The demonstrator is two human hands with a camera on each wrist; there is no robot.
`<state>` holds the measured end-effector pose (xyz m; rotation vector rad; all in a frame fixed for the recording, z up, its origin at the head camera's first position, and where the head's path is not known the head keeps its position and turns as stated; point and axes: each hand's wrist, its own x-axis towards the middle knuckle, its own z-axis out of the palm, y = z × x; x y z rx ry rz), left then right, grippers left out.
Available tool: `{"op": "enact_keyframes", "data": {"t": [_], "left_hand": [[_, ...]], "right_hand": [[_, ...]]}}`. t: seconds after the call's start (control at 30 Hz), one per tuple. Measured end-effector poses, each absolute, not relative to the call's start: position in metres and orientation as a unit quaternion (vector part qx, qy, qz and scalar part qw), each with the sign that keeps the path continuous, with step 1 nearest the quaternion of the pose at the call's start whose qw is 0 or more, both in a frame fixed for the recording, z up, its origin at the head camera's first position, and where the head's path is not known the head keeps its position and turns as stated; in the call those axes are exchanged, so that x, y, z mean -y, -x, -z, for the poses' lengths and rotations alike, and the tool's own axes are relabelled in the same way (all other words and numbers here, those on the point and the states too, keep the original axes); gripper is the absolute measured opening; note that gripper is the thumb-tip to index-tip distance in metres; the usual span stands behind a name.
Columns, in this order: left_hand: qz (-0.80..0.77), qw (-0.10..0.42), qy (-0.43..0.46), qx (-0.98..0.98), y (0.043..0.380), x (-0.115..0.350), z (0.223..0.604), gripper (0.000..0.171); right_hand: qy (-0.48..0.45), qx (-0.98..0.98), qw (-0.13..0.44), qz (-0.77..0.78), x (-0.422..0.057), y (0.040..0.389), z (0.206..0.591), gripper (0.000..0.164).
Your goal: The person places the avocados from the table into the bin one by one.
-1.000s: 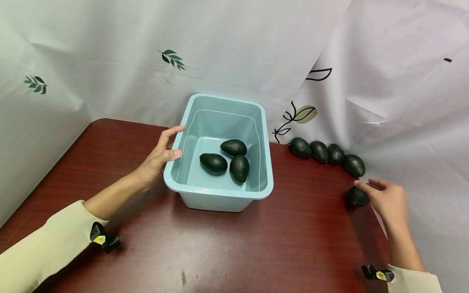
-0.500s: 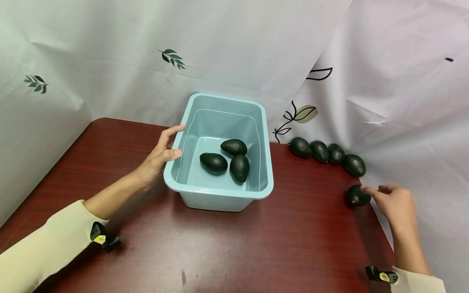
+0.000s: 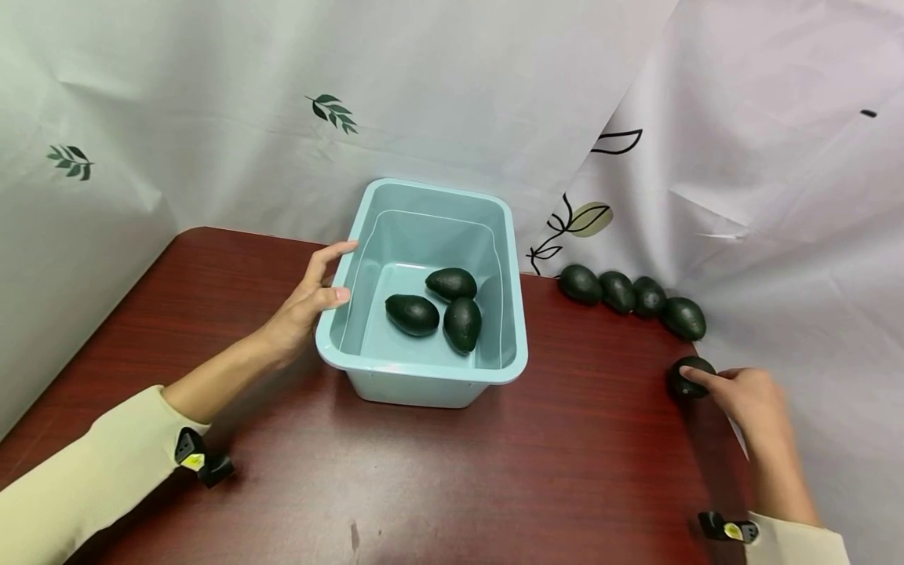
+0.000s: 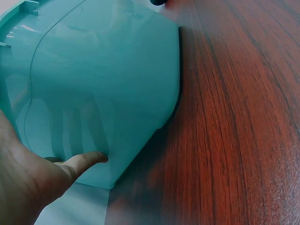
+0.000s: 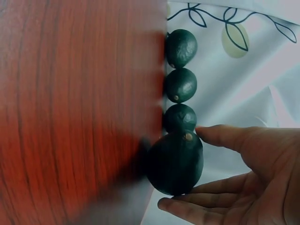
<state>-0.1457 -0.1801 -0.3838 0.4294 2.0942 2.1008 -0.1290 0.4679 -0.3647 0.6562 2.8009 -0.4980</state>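
Note:
A light blue plastic tub (image 3: 424, 374) stands on the table with three dark green avocados (image 3: 462, 325) inside. My left hand (image 3: 300, 310) holds its left rim, thumb and index fingertip showing at the edge; in the left wrist view, a finger (image 4: 84, 161) presses the outer wall. At the table's right edge, my right hand (image 3: 752, 400) pinches a single avocado (image 3: 681, 384), its thumb across the fruit. From the right wrist, that avocado (image 5: 176, 164) sits between the thumb above and fingers below. Part of the fingers is hidden behind it.
Several more avocados (image 3: 650, 297) lie in a row along the back right edge of the reddish-brown table (image 3: 452, 486). White cloth (image 3: 452, 86) with leaf prints hangs behind and beside the table.
My right hand shifted a little to the right, then came back left and lower, its thumb now lying across the avocado. The left hand and tub stay still.

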Motion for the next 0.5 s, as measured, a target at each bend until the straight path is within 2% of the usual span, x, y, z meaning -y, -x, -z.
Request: {"op": "enact_keyframes", "data": {"t": [0.23, 0.5], "left_hand": [[-0.701, 0.071, -0.145, -0.695, 0.146, 0.18, 0.384, 0.069], [-0.704, 0.074, -0.145, -0.691, 0.146, 0.18, 0.385, 0.069]], "right_hand": [[-0.194, -0.96, 0.107, 0.171, -0.461, 0.134, 0.369, 0.094], [-0.172, -0.966, 0.077, 0.179, -0.446, 0.14, 0.375, 0.089]]}}
